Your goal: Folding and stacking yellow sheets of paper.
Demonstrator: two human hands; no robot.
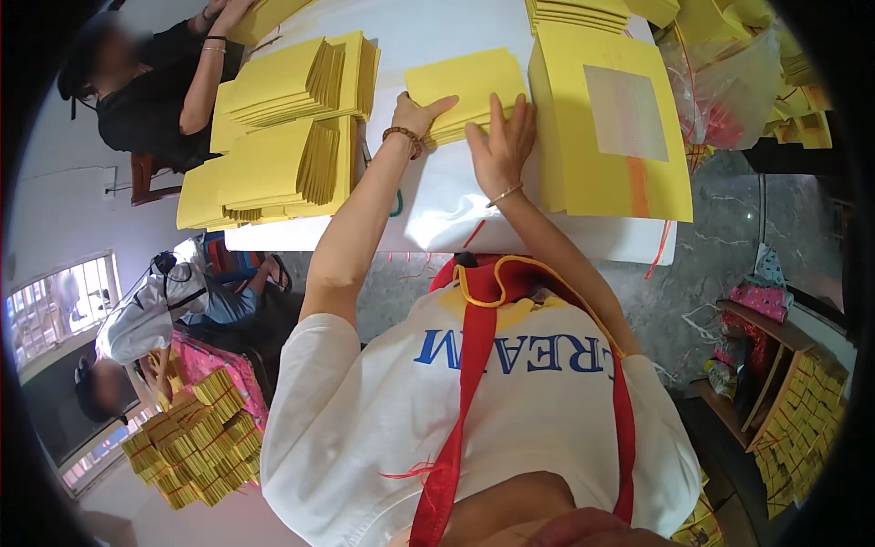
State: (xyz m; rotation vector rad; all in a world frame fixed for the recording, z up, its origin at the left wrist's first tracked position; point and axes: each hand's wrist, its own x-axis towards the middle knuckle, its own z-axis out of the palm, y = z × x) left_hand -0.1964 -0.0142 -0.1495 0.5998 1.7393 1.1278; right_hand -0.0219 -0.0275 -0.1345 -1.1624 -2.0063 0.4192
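Observation:
A short stack of yellow paper sheets (467,80) lies on the white-covered table, its layered edge facing me. My left hand (421,118) is closed on the stack's left near corner, thumb stretched across the top, the other fingers partly hidden at the side. Fingers spread, my right hand (504,141) touches the stack's near right edge. Just right of that hand stands a tall yellow paper block (570,128) with a pale rectangle and an orange stripe on it. Folded yellow paper bundles (273,164) are piled to the left of my left forearm.
The white table (437,214) has its near edge in front of my body, with red strings hanging there. Another person (150,105) sits at the far left, arms on the table. A second person (164,319) sits behind tied yellow bundles (196,442). A clear plastic bag (729,87) is at right.

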